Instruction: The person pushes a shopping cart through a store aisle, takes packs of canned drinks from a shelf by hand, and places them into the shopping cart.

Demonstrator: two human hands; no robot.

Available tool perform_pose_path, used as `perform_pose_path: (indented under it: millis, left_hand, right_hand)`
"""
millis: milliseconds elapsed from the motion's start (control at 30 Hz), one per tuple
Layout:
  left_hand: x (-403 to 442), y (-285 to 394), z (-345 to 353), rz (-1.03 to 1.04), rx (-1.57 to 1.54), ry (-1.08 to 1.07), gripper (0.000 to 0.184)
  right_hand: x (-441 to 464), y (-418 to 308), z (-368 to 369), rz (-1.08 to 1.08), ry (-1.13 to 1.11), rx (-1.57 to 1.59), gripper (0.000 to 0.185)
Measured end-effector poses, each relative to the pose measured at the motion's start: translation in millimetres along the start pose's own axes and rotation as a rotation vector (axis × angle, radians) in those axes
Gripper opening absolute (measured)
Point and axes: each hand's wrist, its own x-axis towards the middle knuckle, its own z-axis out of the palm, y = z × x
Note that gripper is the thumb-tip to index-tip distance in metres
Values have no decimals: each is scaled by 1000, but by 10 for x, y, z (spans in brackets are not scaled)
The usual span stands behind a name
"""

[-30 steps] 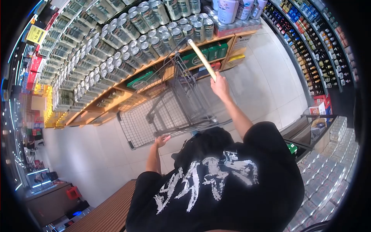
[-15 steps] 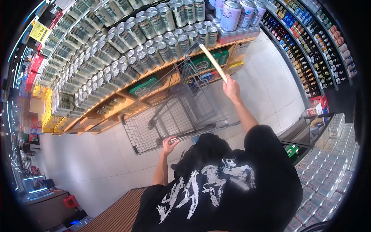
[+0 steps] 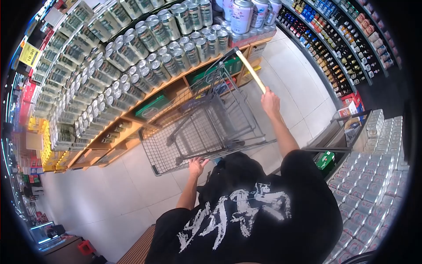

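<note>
A grey wire shopping cart (image 3: pixel 160 152) stands crosswise in front of me, with its basket to the left. My right hand (image 3: pixel 270 103) is closed around the near end of its pale yellow handle bar (image 3: pixel 251 71). Along the cart's near side, my left hand (image 3: pixel 198 166) has its fingers over the top rim and its thumb apart. Through the mesh I see the basket holds no goods, and the floor shows below. Black cloth with white brush lettering (image 3: pixel 235 215) fills the bottom of the view.
Beyond the cart, a wooden shelf (image 3: pixel 127 131) carries stacked silver-green cans (image 3: pixel 158 33) and pink-white cans (image 3: pixel 241 16). Curved bottle shelves (image 3: pixel 334 48) stand at upper right. Stacked cans (image 3: pixel 365 189) fill the lower right. A slatted wooden surface (image 3: pixel 138 246) lies at lower left.
The cart has shifted to the right relative to the can shelf, and the shelf has slid left in view. My right hand moved with the handle. My left hand's fingers look looser on the rim.
</note>
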Motion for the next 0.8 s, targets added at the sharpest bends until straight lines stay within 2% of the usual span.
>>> perform_pose_path:
  millis: [100,200,300,400,433,533,600,667,767,800]
  left_hand:
    - [130,70,100,0,-2,-33,50]
    - [338,144,103,19,-2,-225,51]
    - [505,329,-3,-84,-151,-399,51]
    - [625,240,44,-11,-465,-391,48]
    - [632,213,23,-21,-542,-332,35]
    - [500,15,-153,-55,-351,55,23]
    - [377,-190,-197,-213,-445,254,22]
    - [221,-405,-238,-289,-111,427,30]
    - [58,-720,-247,-401,-90,387,40]
    - [66,-755,-260,-366,-6,326,42]
  right_hand:
    - [29,146,-52,55,12,-1,26]
    - [131,366,-86,83,-3,14,25]
    - [267,591,-110,91,-29,111,26]
    - [525,949,3,44,-2,266,26]
    - [596,1026,39,20,10,323,26]
    - [866,1174,8,228,-289,634,29]
    - [1038,1228,-27,271,-410,734,35]
    - [1216,1237,-114,327,-514,779,40]
    - [1457,1250,-227,389,-617,730,48]
    - [1545,1269,-206,376,-625,694,50]
